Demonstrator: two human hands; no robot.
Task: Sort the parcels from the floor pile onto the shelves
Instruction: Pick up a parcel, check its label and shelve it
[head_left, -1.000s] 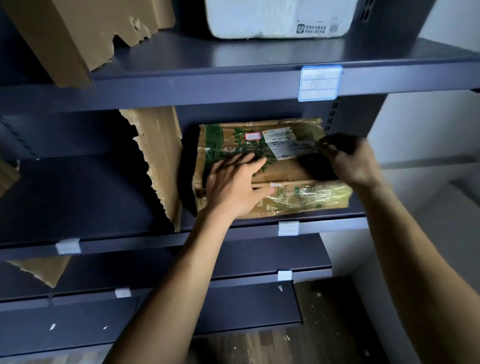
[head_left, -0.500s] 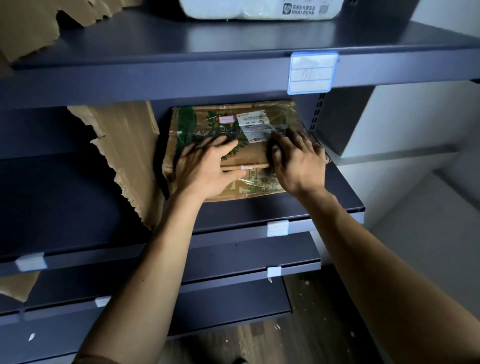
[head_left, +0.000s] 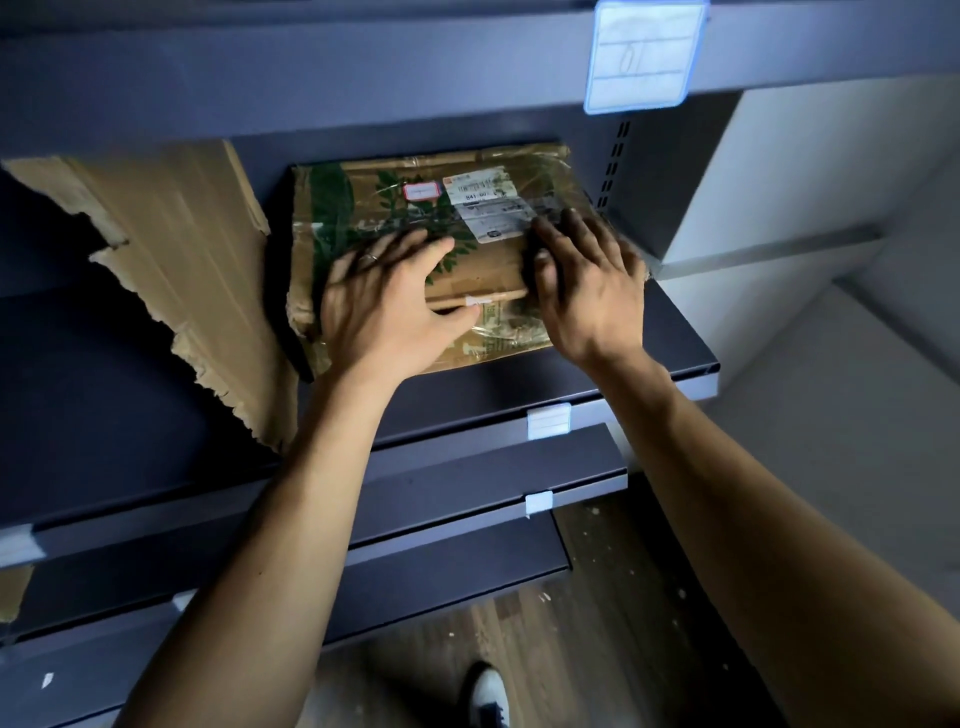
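I am pressing my spread left hand (head_left: 384, 306) and right hand (head_left: 587, 291) flat on the parcel (head_left: 363, 208) to tuck it beside the cardboard (head_left: 197, 270) at nine o'clock.

The parcel (head_left: 483, 260) is lying flat on the shelf (head_left: 670, 338), toward its right end and well back from the front edge. Both hands are resting flat on top of it, the left hand (head_left: 384, 306) on its near left part and the right hand (head_left: 587, 296) on its near right corner. A cardboard sheet (head_left: 182, 260) is standing just left of the parcel. A tag (head_left: 644, 57) is hanging on the upper shelf (head_left: 363, 67), above and right. Lower shelves (head_left: 467, 467) are sitting beneath, with a shoe (head_left: 488, 691) on the floor (head_left: 597, 597) before them.
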